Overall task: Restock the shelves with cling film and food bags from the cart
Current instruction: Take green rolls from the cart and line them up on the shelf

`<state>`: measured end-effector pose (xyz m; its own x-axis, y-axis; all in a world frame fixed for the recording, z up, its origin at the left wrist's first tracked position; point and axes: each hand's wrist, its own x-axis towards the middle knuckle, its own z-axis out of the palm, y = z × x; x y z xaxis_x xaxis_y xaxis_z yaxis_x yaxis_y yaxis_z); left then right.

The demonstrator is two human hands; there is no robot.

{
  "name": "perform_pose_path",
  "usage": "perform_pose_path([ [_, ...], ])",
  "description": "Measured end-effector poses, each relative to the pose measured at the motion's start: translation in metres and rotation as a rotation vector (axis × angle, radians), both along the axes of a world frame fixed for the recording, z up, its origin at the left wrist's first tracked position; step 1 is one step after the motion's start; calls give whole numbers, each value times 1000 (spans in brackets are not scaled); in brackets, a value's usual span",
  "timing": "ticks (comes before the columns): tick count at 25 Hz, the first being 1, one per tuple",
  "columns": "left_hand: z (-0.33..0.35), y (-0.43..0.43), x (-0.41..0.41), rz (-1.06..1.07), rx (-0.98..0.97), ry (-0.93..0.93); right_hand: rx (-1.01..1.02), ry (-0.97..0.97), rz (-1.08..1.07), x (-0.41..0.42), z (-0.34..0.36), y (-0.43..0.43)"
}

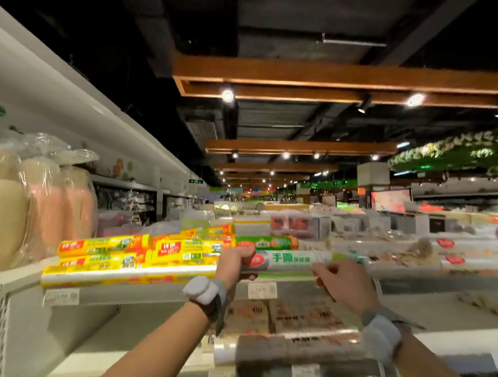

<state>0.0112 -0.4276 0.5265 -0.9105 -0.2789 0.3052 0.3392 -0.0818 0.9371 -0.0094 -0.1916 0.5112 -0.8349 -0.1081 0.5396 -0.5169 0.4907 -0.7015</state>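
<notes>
Held item: a white-and-green cling film roll [290, 260], centre of the frame, level with the front edge of the top shelf [148, 295].
Long axis: runs left to right, roughly parallel to the shelf edge.
Left hand [234, 264]: fingers wrapped round the roll's left end, by the red logo.
Right hand [344, 281]: fingers curled onto the roll further right, where the green print starts; the far right end is blurred.
Key relation: the roll lies just right of the yellow cling film boxes [138, 254] and in front of a green box [268, 242]. The shelf surface is away from the person, behind the roll. The left hand is nearer the yellow stack.
Likely step: setting this roll on the shelf beside the yellow boxes, pushed back along the shelf depth with its axis kept sideways.
Top shelf contents: yellow boxes stacked lengthwise in layers, with film-wrapped stacks of bowls [45, 205] at centre left.
Lower shelf: dark rolls and packets [299, 354] lying sideways, print too blurred to read.
Cart: not in view.
</notes>
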Motion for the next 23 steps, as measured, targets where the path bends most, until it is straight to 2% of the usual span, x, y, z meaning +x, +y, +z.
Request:
perform_pose_path([
  [2, 17, -22, -14, 3, 2, 12, 301, 381, -136, -17, 20, -21],
  [3, 23, -31, -18, -4, 2, 7, 423, 513, -155, -24, 28, -30],
  [5, 31, -46, -30, -36, -13, -1, 591, 621, -134, -40, 42, -45],
  [7, 37, -61, -45, -59, -28, -3, 689, 580, -77, -54, 56, -62],
  [10, 44, -76, -74, -89, -25, -2, 704, 426, 29, -76, 74, -83],
  [15, 56, -84, -118, -123, -83, 39, 798, 356, -1, -124, 87, -88],
  [18, 64, -89, -148, -32, -333, 59, 819, 318, -2, -164, 92, -90],
  [21, 80, -96, -169, 274, -866, 73, 867, 331, -21, -199, 96, -97],
  [23, 90, -95, -180, 408, -1106, 67, 901, 307, -28, -224, 96, -101],
])
